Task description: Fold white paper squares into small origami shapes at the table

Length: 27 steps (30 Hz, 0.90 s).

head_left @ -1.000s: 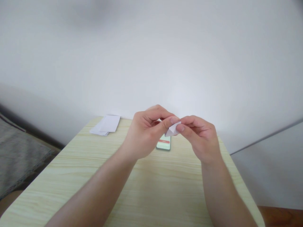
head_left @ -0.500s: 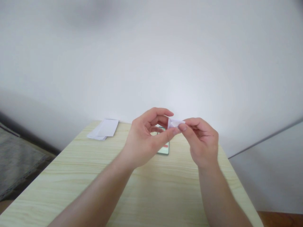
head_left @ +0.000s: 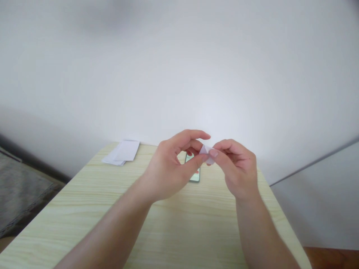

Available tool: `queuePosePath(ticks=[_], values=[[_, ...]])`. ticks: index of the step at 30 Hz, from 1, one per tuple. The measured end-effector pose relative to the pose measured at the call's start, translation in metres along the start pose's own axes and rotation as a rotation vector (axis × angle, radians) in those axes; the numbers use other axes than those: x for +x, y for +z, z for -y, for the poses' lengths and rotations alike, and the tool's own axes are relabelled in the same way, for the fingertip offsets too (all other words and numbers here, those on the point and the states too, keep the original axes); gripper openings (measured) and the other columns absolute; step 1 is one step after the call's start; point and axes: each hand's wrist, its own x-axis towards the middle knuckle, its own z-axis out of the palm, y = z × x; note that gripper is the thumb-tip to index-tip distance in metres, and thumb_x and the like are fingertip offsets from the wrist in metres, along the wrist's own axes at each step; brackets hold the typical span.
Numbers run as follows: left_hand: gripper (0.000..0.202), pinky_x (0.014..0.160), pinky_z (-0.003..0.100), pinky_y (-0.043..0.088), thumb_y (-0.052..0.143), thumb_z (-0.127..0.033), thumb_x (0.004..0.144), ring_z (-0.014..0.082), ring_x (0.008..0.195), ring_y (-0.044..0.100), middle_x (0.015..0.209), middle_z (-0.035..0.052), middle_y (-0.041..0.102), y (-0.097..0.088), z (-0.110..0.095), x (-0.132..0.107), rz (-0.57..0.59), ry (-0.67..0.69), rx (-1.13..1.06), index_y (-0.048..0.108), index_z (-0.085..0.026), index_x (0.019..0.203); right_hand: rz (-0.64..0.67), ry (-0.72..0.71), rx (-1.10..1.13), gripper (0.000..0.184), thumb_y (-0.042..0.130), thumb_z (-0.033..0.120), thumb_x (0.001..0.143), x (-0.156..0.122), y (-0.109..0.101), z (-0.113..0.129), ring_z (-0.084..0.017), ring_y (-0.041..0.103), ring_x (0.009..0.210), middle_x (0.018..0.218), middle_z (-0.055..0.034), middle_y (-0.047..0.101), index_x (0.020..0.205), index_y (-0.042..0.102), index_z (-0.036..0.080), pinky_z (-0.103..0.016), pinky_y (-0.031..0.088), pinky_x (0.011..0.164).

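A small folded piece of white paper (head_left: pixel 205 149) is held up over the table between my two hands. My left hand (head_left: pixel 175 164) grips its left side between the thumb and a finger behind, with the index finger raised off it. On the right side, my right hand (head_left: pixel 238 166) pinches the paper between thumb and index finger, the other fingers curled in. The fingertips cover part of the paper. Below and behind my left hand lies a phone (head_left: pixel 195 177) with a lit screen, partly hidden by that hand.
Several sheets of white paper (head_left: pixel 127 150) lie overlapping at the back left of the light wooden table (head_left: pixel 179 231). A white wall (head_left: pixel 179 67) rises directly behind the table. To the left, beyond the table edge, is a grey surface with a dark border (head_left: pixel 25 190).
The folded paper has turned and tilts downward to the right. My right thumb and index finger have shifted slightly left on it; the left index finger has lifted a little away.
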Motion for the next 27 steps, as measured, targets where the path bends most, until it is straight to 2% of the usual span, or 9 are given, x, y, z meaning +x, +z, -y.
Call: queuePosePath(ticks=[3, 6, 9, 13, 17, 22, 27], values=[[0.031, 0.076, 0.031, 0.057, 0.075, -0.021, 0.086, 0.0144, 0.079, 0.066, 0.092, 0.0022, 0.073, 0.004, 0.0, -0.001, -0.057, 0.038, 0.022, 0.063, -0.022, 0.115, -0.031, 0.032, 0.011, 0.01, 0.074, 0.027, 0.091, 0.0, 0.0, 0.004, -0.015, 0.066, 0.066, 0.072, 0.0003, 0.072, 0.084, 0.071, 0.021, -0.03, 0.055, 0.064], [0.027, 0.072, 0.03, 0.055, 0.079, -0.024, 0.081, 0.0143, 0.079, 0.066, 0.094, 0.0015, 0.07, 0.009, 0.003, -0.002, -0.158, 0.086, 0.151, 0.062, -0.022, 0.102, -0.053, 0.053, -0.007, 0.011, 0.074, 0.026, 0.091, 0.001, 0.001, 0.008, -0.015, 0.068, 0.067, 0.072, -0.0001, 0.073, 0.081, 0.071, 0.021, -0.029, 0.057, 0.065], [0.018, 0.071, 0.03, 0.054, 0.076, -0.023, 0.082, 0.0144, 0.078, 0.065, 0.091, 0.0011, 0.07, 0.012, 0.007, -0.002, -0.218, 0.151, 0.286, 0.064, -0.021, 0.095, -0.044, 0.067, -0.013, 0.012, 0.074, 0.027, 0.09, 0.002, 0.002, 0.01, -0.016, 0.07, 0.07, 0.074, -0.0011, 0.075, 0.08, 0.071, 0.021, -0.031, 0.059, 0.069], [0.011, 0.07, 0.03, 0.055, 0.072, -0.024, 0.084, 0.0151, 0.076, 0.066, 0.086, 0.0005, 0.072, 0.011, 0.009, -0.001, -0.258, 0.211, 0.381, 0.068, -0.022, 0.094, -0.029, 0.075, 0.005, 0.011, 0.075, 0.028, 0.09, 0.002, 0.002, 0.007, -0.018, 0.072, 0.074, 0.077, -0.0015, 0.076, 0.082, 0.071, 0.021, -0.033, 0.061, 0.071], [0.008, 0.068, 0.029, 0.056, 0.072, -0.024, 0.085, 0.0146, 0.071, 0.067, 0.083, -0.0003, 0.073, 0.01, 0.008, -0.001, -0.268, 0.208, 0.405, 0.069, -0.023, 0.092, -0.032, 0.071, 0.022, 0.009, 0.075, 0.028, 0.089, 0.002, 0.002, 0.004, -0.016, 0.072, 0.072, 0.076, -0.0003, 0.075, 0.084, 0.073, 0.022, -0.031, 0.061, 0.069], [0.006, 0.07, 0.028, 0.056, 0.068, -0.02, 0.086, 0.0156, 0.075, 0.069, 0.082, 0.0005, 0.074, 0.01, 0.008, -0.001, -0.206, 0.249, 0.424, 0.071, -0.023, 0.091, -0.019, 0.141, -0.003, 0.009, 0.076, 0.03, 0.088, 0.004, 0.003, 0.005, -0.017, 0.073, 0.072, 0.074, -0.0005, 0.075, 0.086, 0.073, 0.021, -0.031, 0.062, 0.07], [0.007, 0.072, 0.027, 0.055, 0.067, -0.017, 0.086, 0.014, 0.074, 0.068, 0.081, -0.0001, 0.074, 0.011, 0.008, -0.001, -0.202, 0.268, 0.424, 0.071, -0.022, 0.089, -0.09, 0.093, -0.058, 0.008, 0.075, 0.027, 0.087, 0.003, 0.005, 0.001, -0.016, 0.07, 0.067, 0.072, 0.0001, 0.074, 0.083, 0.073, 0.021, -0.027, 0.058, 0.061]])
